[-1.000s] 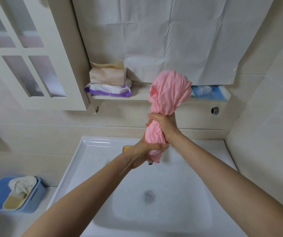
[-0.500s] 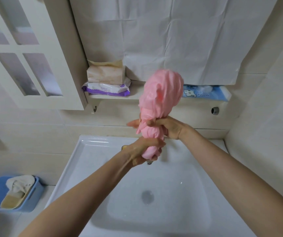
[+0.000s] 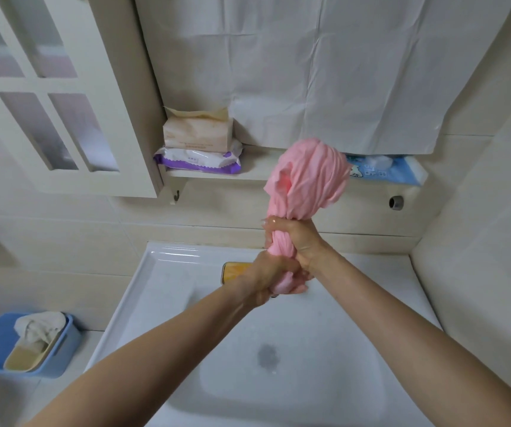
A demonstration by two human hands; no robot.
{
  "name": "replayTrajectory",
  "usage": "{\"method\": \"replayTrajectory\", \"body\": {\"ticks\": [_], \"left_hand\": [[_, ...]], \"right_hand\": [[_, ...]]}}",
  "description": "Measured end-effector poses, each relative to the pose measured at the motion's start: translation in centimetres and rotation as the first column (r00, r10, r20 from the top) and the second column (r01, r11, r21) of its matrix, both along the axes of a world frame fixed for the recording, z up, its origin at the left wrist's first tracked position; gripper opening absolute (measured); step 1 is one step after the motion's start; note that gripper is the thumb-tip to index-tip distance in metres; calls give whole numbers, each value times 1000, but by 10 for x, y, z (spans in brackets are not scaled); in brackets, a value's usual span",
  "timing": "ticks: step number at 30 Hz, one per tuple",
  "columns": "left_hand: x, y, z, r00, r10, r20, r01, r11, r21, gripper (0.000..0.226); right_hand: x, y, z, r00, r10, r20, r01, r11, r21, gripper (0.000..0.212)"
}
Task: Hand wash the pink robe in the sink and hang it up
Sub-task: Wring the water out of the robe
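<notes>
The pink robe [image 3: 308,177] is twisted into a tight upright rope above the white sink [image 3: 168,272], with a bunched, wrinkled head at its top. My right hand [image 3: 297,238] grips the twisted cloth just under that bunch. My left hand [image 3: 266,278] grips the lower end right below, and the two hands touch. The robe's bottom tip peeks out pink under my left fingers. The sink basin below holds no cloth, and its drain [image 3: 268,355] shows dark.
A yellow soap dish [image 3: 232,271] sits at the sink's back rim, partly behind my left hand. The shelf [image 3: 257,171] above carries a tissue pack, a purple wipes pack and a blue pack. A white cabinet door [image 3: 47,97] stands open at left. A blue bin [image 3: 23,346] stands low left.
My right hand rolled round the robe from a sideways hold to a fist on top of it. The bunched head swung back to the right and the rope looks wound tighter.
</notes>
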State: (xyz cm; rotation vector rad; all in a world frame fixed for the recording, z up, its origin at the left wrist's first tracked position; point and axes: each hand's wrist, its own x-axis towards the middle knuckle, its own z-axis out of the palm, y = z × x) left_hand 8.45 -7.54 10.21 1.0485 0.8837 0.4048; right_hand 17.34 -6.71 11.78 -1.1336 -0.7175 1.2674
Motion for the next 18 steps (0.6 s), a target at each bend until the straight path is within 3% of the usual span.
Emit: {"method": "replayTrajectory", "body": {"ticks": [4, 9, 11, 14, 18], "left_hand": [[7, -6, 7, 993, 95, -71, -90, 994, 63, 18], [13, -7, 11, 987, 152, -48, -147, 985, 93, 26], [15, -7, 12, 984, 172, -38, -167, 979, 118, 27], [15, -9, 11, 983, 163, -86, -146, 973, 180, 30], [10, -11, 6, 974, 144, -176, -101, 967, 234, 35]], "right_hand": [[0, -2, 10, 1000, 7, 16, -7, 1000, -12, 22], [-5, -10, 28, 956, 8, 292, -40, 994, 106, 35], [-7, -14, 35, 908, 28, 418, -79, 991, 105, 40], [-8, -19, 40, 751, 29, 659, -107, 991, 78, 46], [-9, -19, 33, 664, 63, 745, -124, 992, 27, 44]]}}
